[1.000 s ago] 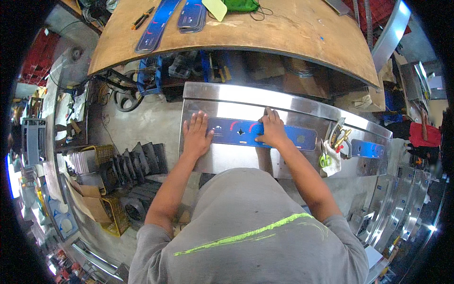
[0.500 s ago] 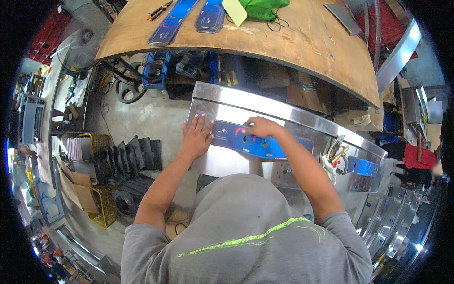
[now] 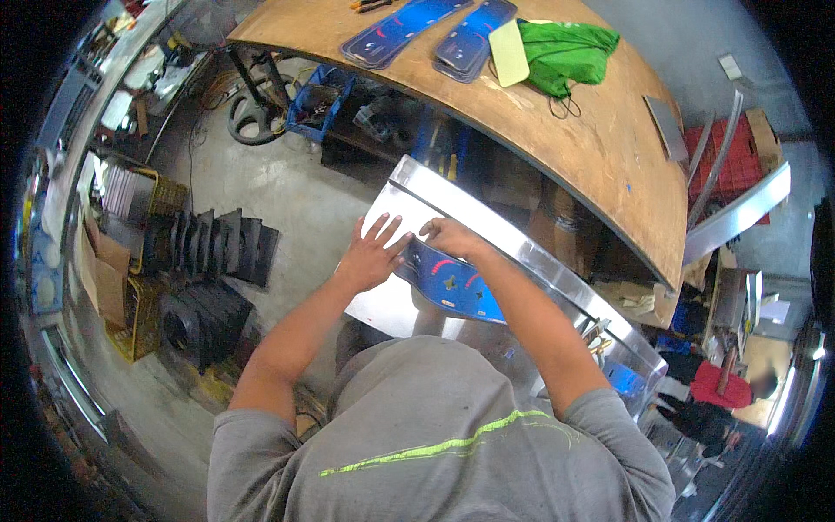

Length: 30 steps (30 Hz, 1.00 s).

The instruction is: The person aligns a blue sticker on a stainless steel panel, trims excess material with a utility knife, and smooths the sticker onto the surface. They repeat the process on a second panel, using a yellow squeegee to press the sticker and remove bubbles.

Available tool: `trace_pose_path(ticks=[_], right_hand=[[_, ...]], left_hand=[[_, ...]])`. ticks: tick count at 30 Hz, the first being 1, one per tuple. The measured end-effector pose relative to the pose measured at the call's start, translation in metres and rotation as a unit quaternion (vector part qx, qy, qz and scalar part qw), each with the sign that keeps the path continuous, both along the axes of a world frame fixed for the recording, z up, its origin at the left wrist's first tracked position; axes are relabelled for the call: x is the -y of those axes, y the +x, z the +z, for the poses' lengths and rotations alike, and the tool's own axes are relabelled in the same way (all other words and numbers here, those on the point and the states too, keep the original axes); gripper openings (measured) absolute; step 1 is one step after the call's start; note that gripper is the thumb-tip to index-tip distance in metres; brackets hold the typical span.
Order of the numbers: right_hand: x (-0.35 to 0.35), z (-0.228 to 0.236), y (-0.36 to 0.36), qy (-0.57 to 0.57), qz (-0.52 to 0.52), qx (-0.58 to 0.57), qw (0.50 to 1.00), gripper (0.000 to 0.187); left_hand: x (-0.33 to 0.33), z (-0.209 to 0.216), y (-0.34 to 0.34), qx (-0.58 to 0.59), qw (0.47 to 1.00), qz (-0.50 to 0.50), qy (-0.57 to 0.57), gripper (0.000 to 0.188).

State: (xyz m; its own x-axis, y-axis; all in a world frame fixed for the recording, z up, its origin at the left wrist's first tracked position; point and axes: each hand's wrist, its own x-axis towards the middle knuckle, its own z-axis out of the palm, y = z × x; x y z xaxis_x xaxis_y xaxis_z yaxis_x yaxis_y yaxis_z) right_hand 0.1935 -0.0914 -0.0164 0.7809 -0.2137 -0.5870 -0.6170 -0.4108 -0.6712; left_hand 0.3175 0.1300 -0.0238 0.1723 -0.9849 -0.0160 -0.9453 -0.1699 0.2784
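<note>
Steel casing lies slanting right across in front of you, and all the action is up at its left end. Your left hand is down flat there, fingers fanned wide, thumb out toward the left end of the blue panel. That panel lies along the casing's face, star-shaped cut-outs and red arcs showing, its right part hidden behind your right forearm. And look at your right hand: fingers curled and narrow, tips bent down at the panel's upper edge, just beside your left thumb. Whether they pinch that edge or merely touch it, you can't tell from here.

Over to the right, a second blue panel sits farther along the casing, well apart from both hands. Beyond the casing runs the wooden worktop, carrying blue strips, a pale yellow card and, touching it, a green bag.
</note>
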Motion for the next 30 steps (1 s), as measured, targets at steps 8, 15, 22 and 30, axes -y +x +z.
trace_pose_path(ticks=[8,15,22,30], right_hand=[[0.006,-0.004,0.012,0.144,-0.026,-0.034,0.989,0.049],[-0.013,0.005,0.015,0.084,-0.044,-0.057,0.994,0.037],[-0.017,0.003,0.014,0.109,-0.06,-0.053,0.991,0.039],[-0.021,0.005,0.015,0.183,-0.039,-0.023,0.982,0.046]], left_hand=[[0.0,0.004,0.002,-0.025,1.0,0.001,0.005,0.054],[0.001,-0.002,0.004,-0.057,0.998,0.021,-0.023,0.055],[0.0,0.002,0.003,-0.055,0.998,0.021,-0.021,0.057],[0.002,0.005,0.005,-0.111,0.992,0.056,-0.032,0.065]])
